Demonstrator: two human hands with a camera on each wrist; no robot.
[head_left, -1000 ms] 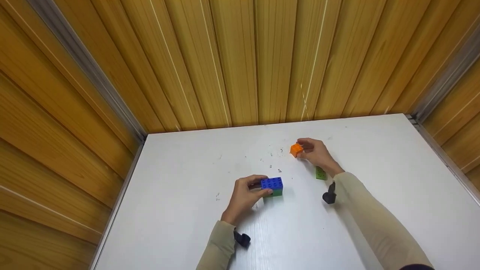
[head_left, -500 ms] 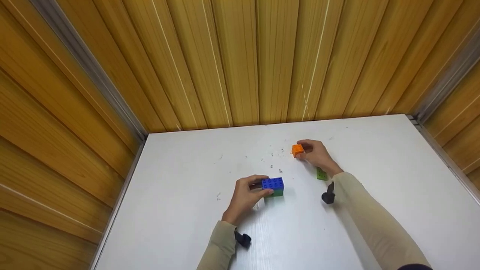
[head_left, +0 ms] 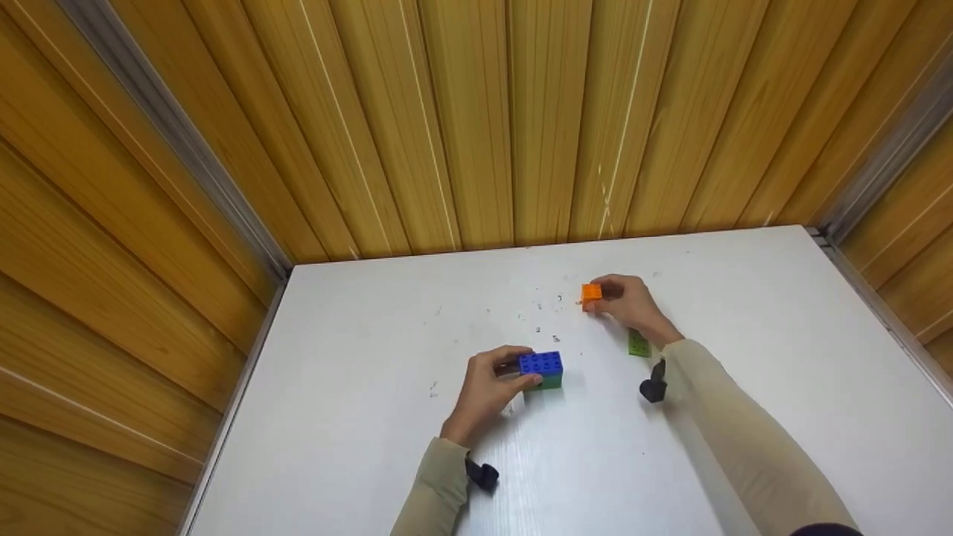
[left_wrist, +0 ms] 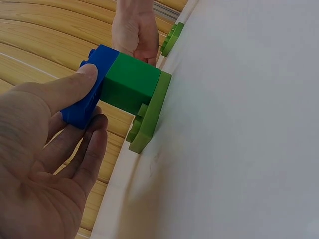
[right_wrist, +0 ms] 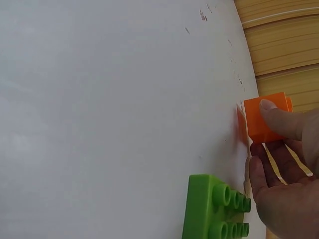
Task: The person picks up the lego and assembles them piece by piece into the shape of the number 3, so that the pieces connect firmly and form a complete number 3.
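Pinching blue brick [head_left: 541,362] with thumb and fingers of left hand [head_left: 480,388], stacked on green brick [left_wrist: 130,82], itself seated on one end of lower light-green plate [left_wrist: 152,113], around middle of white table [head_left: 335,387]. Pinching orange block [head_left: 592,291], studs up, with thumb and fingers of right hand [head_left: 630,306], farther back and to the right of blue brick, low over table; cannot tell if touching it. Note second light-green plate [right_wrist: 198,208], studs up, on table near orange block, partly covered by right wrist [head_left: 665,333] in head view.
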